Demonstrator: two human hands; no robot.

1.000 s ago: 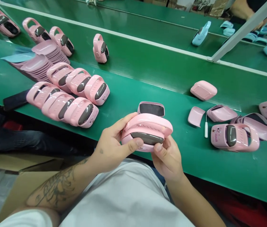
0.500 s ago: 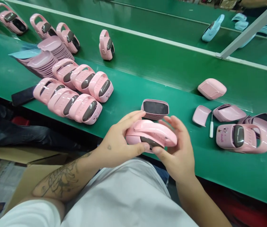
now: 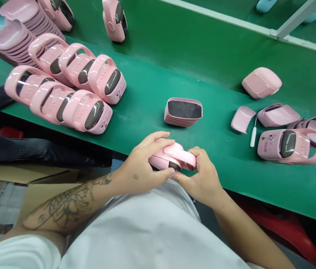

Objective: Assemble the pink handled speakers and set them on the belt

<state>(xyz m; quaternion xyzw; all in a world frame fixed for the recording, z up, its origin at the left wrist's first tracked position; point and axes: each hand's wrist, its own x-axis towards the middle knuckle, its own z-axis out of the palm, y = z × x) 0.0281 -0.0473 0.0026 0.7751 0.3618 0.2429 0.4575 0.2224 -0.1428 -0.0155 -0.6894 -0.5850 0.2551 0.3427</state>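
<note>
Close to my body, at the bench's front edge, I hold a pink plastic housing with a loop handle and a dark window [image 3: 172,154]. My left hand [image 3: 143,164] wraps round its left end, fingers over the top and thumb along the near side. At the other end my right hand [image 3: 204,173] grips the handle side, its thumb close to the dark window. Both hands are closed on it. Just beyond lies a short stack of nested pink shells [image 3: 183,116] with a dark inside. The underside of the held housing is hidden.
Several finished-looking pink housings [image 3: 87,112] stand in rows at left, beside stacked pink panels [image 3: 15,41]. On the right are a white-handled screwdriver [image 3: 253,136], a curved pink panel [image 3: 242,118], a pink shell [image 3: 262,83] and another handled housing [image 3: 292,145]. A grey metal rail [image 3: 231,22] runs behind.
My view has shifted, so the bench things sit higher in it. The housing has turned a little; my left hand now covers more of it, and my right fingers have closed round the handle end.
</note>
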